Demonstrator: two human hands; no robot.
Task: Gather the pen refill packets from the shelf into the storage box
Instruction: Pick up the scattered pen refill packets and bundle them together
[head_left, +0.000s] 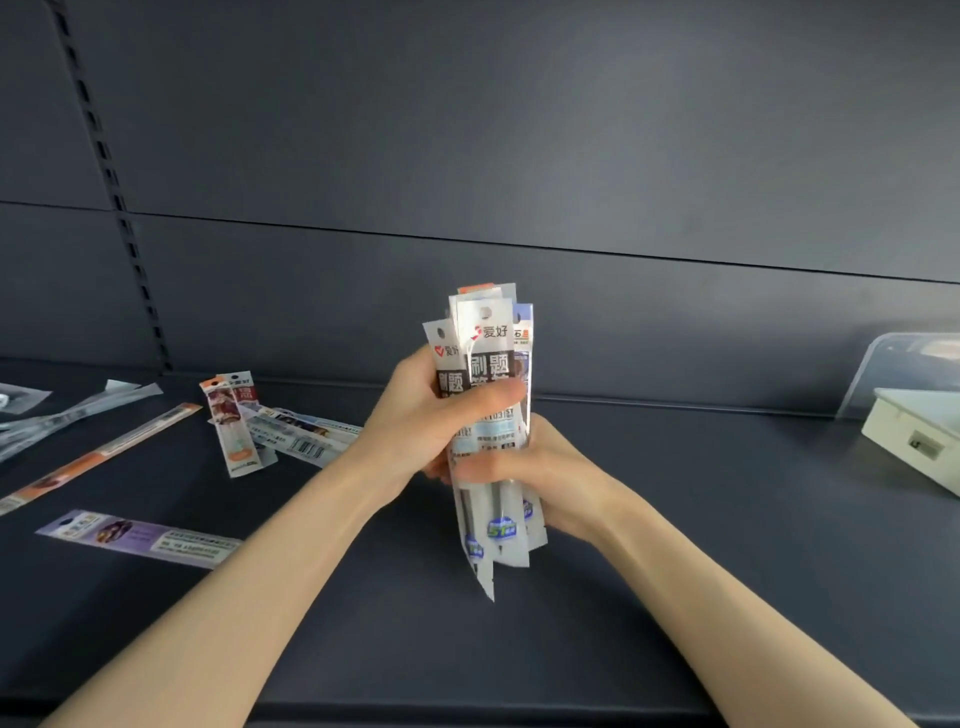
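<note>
shelf (675, 519), 2 hands (415, 415) grip packets (488, 338), box (914, 436) interior unclear

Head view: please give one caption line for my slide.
Left hand and right hand grip an upright bundle of refill packets; loose packets lie left, storage box right.

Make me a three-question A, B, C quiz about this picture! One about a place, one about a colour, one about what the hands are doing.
1. Where is the box?
A. right end of the shelf
B. left end
C. on the floor
2. What colour is the loose packet nearest the front left?
A. green
B. purple
C. yellow
3. How is the bundle of packets held?
A. lying flat, untouched
B. in one hand
C. upright, in both hands
Answers: 1 A, it sits far right; 2 B, purple wrapper; 3 C, left hand and right hand both hold it.
</note>
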